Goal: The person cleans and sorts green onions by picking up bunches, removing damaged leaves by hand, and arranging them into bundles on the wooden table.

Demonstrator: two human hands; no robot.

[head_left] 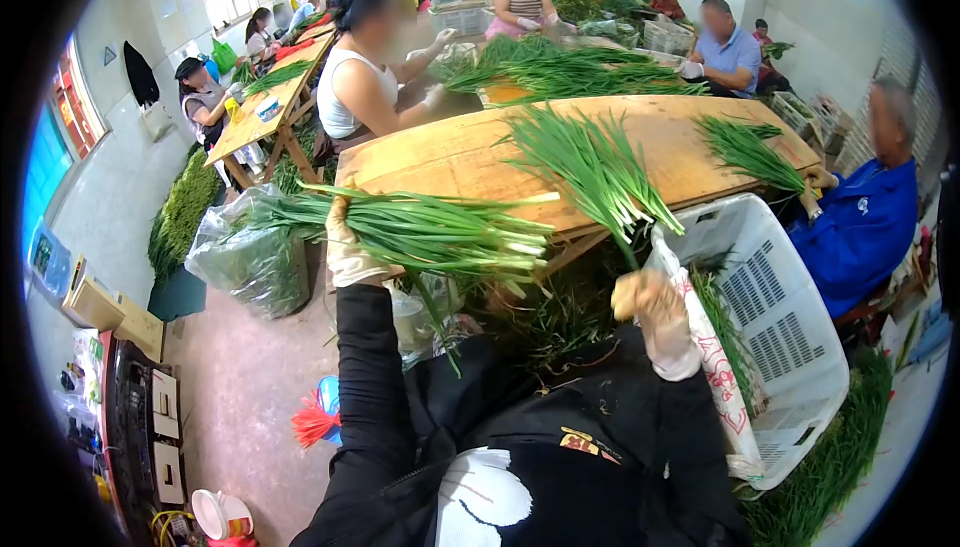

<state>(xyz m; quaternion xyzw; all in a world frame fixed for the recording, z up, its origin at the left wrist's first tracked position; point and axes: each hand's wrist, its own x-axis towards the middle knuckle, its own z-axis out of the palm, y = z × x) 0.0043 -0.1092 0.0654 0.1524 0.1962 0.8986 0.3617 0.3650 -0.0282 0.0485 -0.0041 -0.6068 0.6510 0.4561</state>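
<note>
My left hand [345, 245], in a pale glove, is closed around a thick bunch of garlic chives [440, 230]. The bunch lies sideways, its white stem ends pointing right and its leaf tips left, and a few loose blades hang below it. My right hand [652, 309], also gloved, is held low beside the white plastic crate with its fingers curled in. A green blade ends just above those fingers; whether they grip it I cannot make out. Another pile of garlic chives [590, 169] lies on the wooden table [430, 162] in front of me, its stems over the near edge.
The white crate [785, 322] at my right holds a printed sack and greens. A person in blue [850, 237] sits beyond it, hands by a smaller chive bunch [745, 152]. A plastic bag of greens [255, 257] stands at left. Other people work at tables behind.
</note>
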